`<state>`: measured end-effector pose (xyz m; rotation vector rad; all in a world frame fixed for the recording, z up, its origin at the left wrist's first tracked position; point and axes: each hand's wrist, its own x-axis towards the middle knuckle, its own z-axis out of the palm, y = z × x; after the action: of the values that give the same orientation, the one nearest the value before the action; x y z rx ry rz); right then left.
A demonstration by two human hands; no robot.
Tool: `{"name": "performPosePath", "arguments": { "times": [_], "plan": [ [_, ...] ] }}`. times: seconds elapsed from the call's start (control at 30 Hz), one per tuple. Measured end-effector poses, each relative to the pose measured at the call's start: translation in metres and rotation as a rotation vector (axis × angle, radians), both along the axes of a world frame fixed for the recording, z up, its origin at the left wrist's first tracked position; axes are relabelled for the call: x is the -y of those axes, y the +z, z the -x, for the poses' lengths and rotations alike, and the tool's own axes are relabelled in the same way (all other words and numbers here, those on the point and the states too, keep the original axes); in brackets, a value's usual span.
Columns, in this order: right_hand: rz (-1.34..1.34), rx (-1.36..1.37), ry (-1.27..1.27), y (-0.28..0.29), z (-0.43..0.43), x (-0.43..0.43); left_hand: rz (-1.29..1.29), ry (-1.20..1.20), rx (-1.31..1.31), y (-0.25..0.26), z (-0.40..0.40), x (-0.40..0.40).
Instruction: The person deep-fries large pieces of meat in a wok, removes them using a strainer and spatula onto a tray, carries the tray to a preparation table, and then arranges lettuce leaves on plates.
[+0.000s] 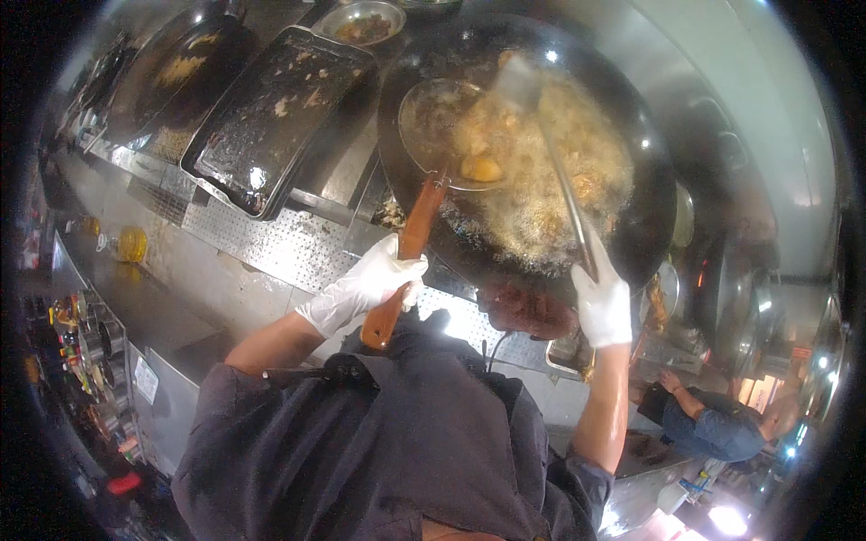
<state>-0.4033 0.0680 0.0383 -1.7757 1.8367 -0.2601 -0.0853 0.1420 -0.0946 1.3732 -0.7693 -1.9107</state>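
White-gloved, my left hand (369, 287) grips the wooden handle (416, 233) of a round skimmer (433, 125). The skimmer's bowl rests within a large dark wok (649, 203), and one golden piece of food (482, 168) lies near its rim. My right hand (602, 304), also gloved, is closed around the metal shaft of a wok spatula (565, 182). Its blurred blade is over the food at the wok's far side. Bubbling oil (541, 220) with frying pieces fills the wok's middle. Foam and steam hide how many pieces there are.
Left of the wok sits a greasy rectangular tray (270, 122) with food scraps. Behind it stands a metal bowl (362, 24) of food. A perforated steel ledge (264, 240) runs along the front. An oil bottle (128, 243) is at the left; another person (710, 419) works at the right.
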Motion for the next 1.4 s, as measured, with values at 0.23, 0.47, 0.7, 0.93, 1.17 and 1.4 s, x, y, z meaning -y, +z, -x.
{"name": "performPosePath", "arguments": {
  "times": [0.23,0.47,0.7,0.93,1.17,1.4],
  "plan": [
    [0.175,0.338,-0.346,-0.007,0.052,-0.053,0.025,0.118,-0.067,0.004,0.009,-0.012],
    [0.217,0.600,-0.526,-0.051,0.173,-0.105,0.293,0.159,0.245,0.012,0.060,-0.009],
    [0.313,0.786,-0.461,-0.108,0.317,-0.172,0.358,0.212,0.557,0.036,0.140,-0.058],
    [0.243,0.804,-0.447,-0.103,0.355,-0.219,0.193,0.236,0.604,0.057,0.242,-0.105],
    [0.134,0.781,-0.240,-0.124,0.319,-0.199,0.378,0.211,0.400,0.025,0.229,-0.120],
    [0.115,0.654,-0.308,-0.124,0.323,-0.191,0.434,0.208,0.482,0.015,0.231,-0.116]
  ]
}}
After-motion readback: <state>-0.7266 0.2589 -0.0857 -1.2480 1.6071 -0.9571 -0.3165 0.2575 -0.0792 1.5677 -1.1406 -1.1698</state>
